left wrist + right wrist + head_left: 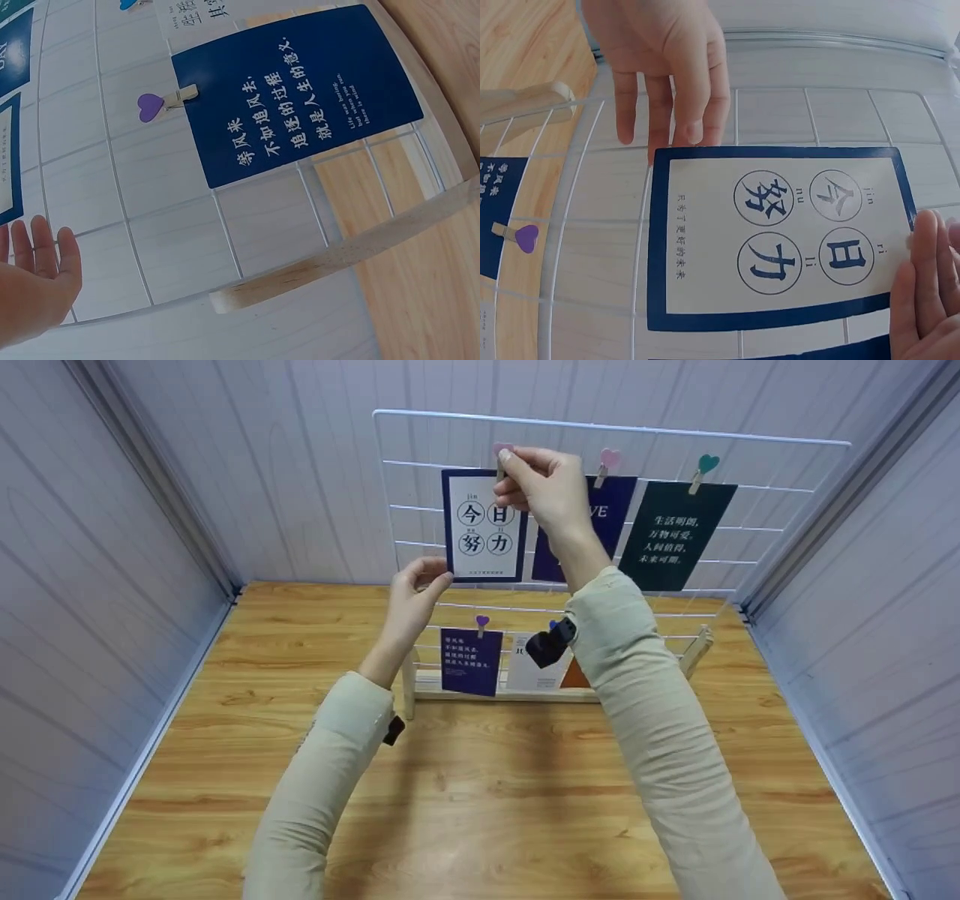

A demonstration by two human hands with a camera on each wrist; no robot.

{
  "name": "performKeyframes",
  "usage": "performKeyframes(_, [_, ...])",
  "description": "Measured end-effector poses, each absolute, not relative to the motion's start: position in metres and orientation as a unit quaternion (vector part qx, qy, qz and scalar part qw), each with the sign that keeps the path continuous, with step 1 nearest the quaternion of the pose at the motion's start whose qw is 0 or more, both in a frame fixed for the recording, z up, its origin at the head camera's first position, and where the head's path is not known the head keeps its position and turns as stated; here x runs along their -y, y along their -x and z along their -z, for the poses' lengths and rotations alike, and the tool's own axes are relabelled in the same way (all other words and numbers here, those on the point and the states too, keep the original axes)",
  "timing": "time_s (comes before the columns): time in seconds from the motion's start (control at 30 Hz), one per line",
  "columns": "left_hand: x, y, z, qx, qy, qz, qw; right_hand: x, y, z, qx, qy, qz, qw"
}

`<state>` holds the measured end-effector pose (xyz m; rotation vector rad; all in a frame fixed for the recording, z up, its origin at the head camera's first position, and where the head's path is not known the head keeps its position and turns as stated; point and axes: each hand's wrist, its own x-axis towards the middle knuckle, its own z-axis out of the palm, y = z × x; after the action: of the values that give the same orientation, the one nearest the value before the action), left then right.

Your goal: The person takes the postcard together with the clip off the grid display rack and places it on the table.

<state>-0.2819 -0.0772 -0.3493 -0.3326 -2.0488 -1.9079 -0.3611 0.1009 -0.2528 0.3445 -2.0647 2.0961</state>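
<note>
Card sits upper left against the grid in the head view, right hand fingers pinching its pink clip; a shallow bite could drop it. Left wrist: left hand, fingers loosely spread. Right wrist: a nudge (lower corner) could skew it.

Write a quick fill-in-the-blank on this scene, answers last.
1. The right hand holds a clip whose heart is ____.
2. In the head view, the left hand is at the lower ____ corner of the blue-bordered card.
3. In that view, the dark green card hangs to the ____ of the blue-bordered card.

Missing words: pink; left; right.
</note>
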Motion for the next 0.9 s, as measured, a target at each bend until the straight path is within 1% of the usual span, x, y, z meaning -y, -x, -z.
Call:
performKeyframes(0.1, [0.075, 0.281, 0.349, 0.718, 0.114, 0.667, 0.162, -0.098, 0.346, 0.242, 0.685, -0.097, -0.717, 0.086])
performKeyframes(0.17, [0.074, 0.282, 0.35, 0.717, 0.113, 0.668, 0.164, -0.097, 0.343, 0.24, 0.679, -0.088, -0.723, 0.085])
performKeyframes(0.23, [0.073, 0.283, 0.35, 0.716, 0.112, 0.669, 0.166, -0.098, 0.35, 0.243, 0.673, -0.082, -0.73, 0.085])
performKeyframes(0.4, [0.07, 0.284, 0.351, 0.711, 0.102, 0.673, 0.174, -0.1, 0.378, 0.262, 0.67, -0.081, -0.73, 0.108])
performKeyframes(0.47, [0.07, 0.284, 0.351, 0.707, 0.098, 0.678, 0.177, -0.1, 0.379, 0.263, 0.67, -0.078, -0.73, 0.113])
performKeyframes(0.53, [0.069, 0.284, 0.351, 0.702, 0.097, 0.682, 0.18, -0.098, 0.37, 0.258, 0.669, -0.076, -0.731, 0.111])
performKeyframes(0.63, [0.069, 0.283, 0.351, 0.699, 0.097, 0.684, 0.185, -0.092, 0.345, 0.242, 0.663, -0.07, -0.737, 0.105])
performKeyframes(0.77, [0.069, 0.283, 0.35, 0.7, 0.094, 0.684, 0.184, -0.083, 0.313, 0.223, 0.657, -0.074, -0.741, 0.122])
performKeyframes(0.83, [0.07, 0.283, 0.35, 0.701, 0.095, 0.683, 0.182, -0.081, 0.308, 0.221, 0.655, -0.077, -0.739, 0.136])
performKeyframes(0.9, [0.07, 0.282, 0.35, 0.701, 0.097, 0.684, 0.179, -0.081, 0.315, 0.225, 0.655, -0.08, -0.737, 0.151])
